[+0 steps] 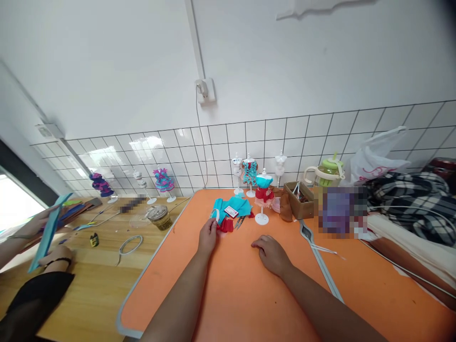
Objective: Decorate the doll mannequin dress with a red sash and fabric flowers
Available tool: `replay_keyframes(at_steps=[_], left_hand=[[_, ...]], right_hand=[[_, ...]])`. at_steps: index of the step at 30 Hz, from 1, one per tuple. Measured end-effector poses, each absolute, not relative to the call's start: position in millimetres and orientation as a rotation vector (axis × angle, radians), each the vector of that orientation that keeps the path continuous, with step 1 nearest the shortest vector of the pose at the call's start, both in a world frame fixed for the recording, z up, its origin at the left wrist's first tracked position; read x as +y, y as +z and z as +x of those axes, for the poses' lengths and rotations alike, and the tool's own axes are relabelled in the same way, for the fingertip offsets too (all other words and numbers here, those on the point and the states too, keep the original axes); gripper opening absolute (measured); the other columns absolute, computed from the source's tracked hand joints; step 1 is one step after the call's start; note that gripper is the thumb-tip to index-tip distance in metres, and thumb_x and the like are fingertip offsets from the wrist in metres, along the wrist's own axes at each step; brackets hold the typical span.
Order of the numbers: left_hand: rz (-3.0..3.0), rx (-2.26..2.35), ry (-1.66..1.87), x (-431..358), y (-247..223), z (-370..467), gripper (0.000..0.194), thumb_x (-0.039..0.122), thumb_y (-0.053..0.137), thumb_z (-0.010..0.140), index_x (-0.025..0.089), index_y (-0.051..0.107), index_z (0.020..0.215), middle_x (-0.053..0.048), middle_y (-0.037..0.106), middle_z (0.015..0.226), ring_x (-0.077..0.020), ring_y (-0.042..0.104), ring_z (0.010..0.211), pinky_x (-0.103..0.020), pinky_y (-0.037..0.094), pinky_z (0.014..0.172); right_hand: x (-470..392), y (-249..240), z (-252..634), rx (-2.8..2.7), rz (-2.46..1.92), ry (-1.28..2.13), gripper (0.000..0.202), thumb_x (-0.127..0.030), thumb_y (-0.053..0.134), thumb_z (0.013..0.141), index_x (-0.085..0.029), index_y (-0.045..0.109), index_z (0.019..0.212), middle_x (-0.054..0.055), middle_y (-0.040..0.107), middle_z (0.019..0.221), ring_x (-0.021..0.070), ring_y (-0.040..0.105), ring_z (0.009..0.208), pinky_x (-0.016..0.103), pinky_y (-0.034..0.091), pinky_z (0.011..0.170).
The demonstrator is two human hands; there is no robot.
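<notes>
My left hand is closed in a pinch on a thin white strip that curves up from the fingertips. Just beyond it lie turquoise fabric, a small white label card with a red edge, red fabric pieces and small thread snips. My right hand rests on the orange board, fingers loosely bent and apart, holding nothing visible. Closest to it stands a small white dress form wearing a turquoise top and red skirt.
More mini dress forms line the tiled wall. Right of them are a cardboard box of tools, a green-lidded jug and a plastic bag. At left, a lidded cup, a coiled cable and another person's arms holding turquoise material.
</notes>
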State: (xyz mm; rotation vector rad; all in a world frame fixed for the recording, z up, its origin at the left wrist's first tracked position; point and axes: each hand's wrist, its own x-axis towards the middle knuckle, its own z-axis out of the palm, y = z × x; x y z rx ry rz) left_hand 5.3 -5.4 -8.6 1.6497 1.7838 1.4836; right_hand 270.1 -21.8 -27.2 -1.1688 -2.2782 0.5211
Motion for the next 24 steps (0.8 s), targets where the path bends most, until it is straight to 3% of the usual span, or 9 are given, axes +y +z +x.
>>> replay_keyframes(at_steps=[3, 5, 7, 12, 18, 21, 24], left_hand=[[1.852, 1.756, 1.374, -12, -1, 16, 0.022, 0.038, 0.052, 0.082, 0.024, 0.068, 0.090, -0.003, 0.069, 0.088, -0.0222, 0.058, 0.094, -0.046, 0.024, 0.104], [2.099, 1.809, 1.179, -15, 2, 20, 0.023, 0.034, 0.047, 0.086, 0.027, 0.068, 0.094, -0.003, 0.068, 0.092, -0.0222, 0.057, 0.099, -0.051, 0.012, 0.108], [2.320, 1.851, 0.894, -16, 3, 22, 0.025, 0.032, 0.043, 0.089, 0.029, 0.066, 0.096, -0.002, 0.069, 0.092, -0.0217, 0.058, 0.096, -0.054, 0.010, 0.107], [2.428, 1.855, 0.678, -14, 2, 20, 0.026, 0.032, 0.042, 0.090, 0.032, 0.062, 0.106, -0.003, 0.068, 0.102, -0.0219, 0.057, 0.100, -0.055, 0.015, 0.104], [2.214, 1.848, 0.883, -11, 0, 17, 0.018, 0.035, 0.054, 0.081, 0.030, 0.068, 0.091, -0.003, 0.067, 0.095, -0.0240, 0.057, 0.100, -0.053, 0.017, 0.105], [1.743, 1.690, 1.197, -6, -5, 13, 0.019, 0.042, 0.060, 0.074, 0.025, 0.066, 0.081, -0.004, 0.068, 0.090, -0.0251, 0.059, 0.096, -0.047, 0.031, 0.100], [1.439, 1.617, 1.345, 1, -13, 7, 0.033, 0.051, 0.051, 0.078, 0.021, 0.057, 0.089, -0.006, 0.069, 0.087, -0.0235, 0.063, 0.083, -0.039, 0.047, 0.079]], right_hand=[[-21, -27, 269, -2.268, -1.178, 0.535, 0.041, -0.002, 0.042, 0.073, -0.024, 0.067, 0.096, 0.003, 0.061, 0.092, 0.0170, 0.052, 0.092, 0.027, 0.038, 0.082], [-21, -27, 269, -2.264, -1.176, 0.538, 0.041, -0.002, 0.041, 0.074, -0.024, 0.068, 0.096, 0.003, 0.061, 0.092, 0.0168, 0.052, 0.092, 0.026, 0.038, 0.081], [-20, -27, 268, -2.264, -1.165, 0.539, 0.041, -0.002, 0.041, 0.074, -0.025, 0.067, 0.096, 0.003, 0.061, 0.092, 0.0165, 0.052, 0.092, 0.026, 0.038, 0.081], [-18, -27, 267, -2.260, -1.153, 0.530, 0.040, -0.003, 0.042, 0.076, -0.025, 0.067, 0.096, 0.003, 0.061, 0.091, 0.0161, 0.052, 0.091, 0.026, 0.038, 0.081], [-18, -26, 269, -2.280, -1.153, 0.523, 0.036, -0.006, 0.043, 0.080, -0.025, 0.067, 0.098, 0.003, 0.060, 0.091, 0.0159, 0.052, 0.091, 0.026, 0.038, 0.081], [-19, -24, 270, -2.292, -1.157, 0.526, 0.035, -0.006, 0.044, 0.081, -0.026, 0.067, 0.099, 0.003, 0.060, 0.092, 0.0157, 0.051, 0.091, 0.026, 0.038, 0.081], [-19, -23, 271, -2.310, -1.161, 0.529, 0.034, -0.006, 0.044, 0.082, -0.025, 0.067, 0.099, 0.003, 0.060, 0.092, 0.0157, 0.051, 0.092, 0.026, 0.038, 0.082]])
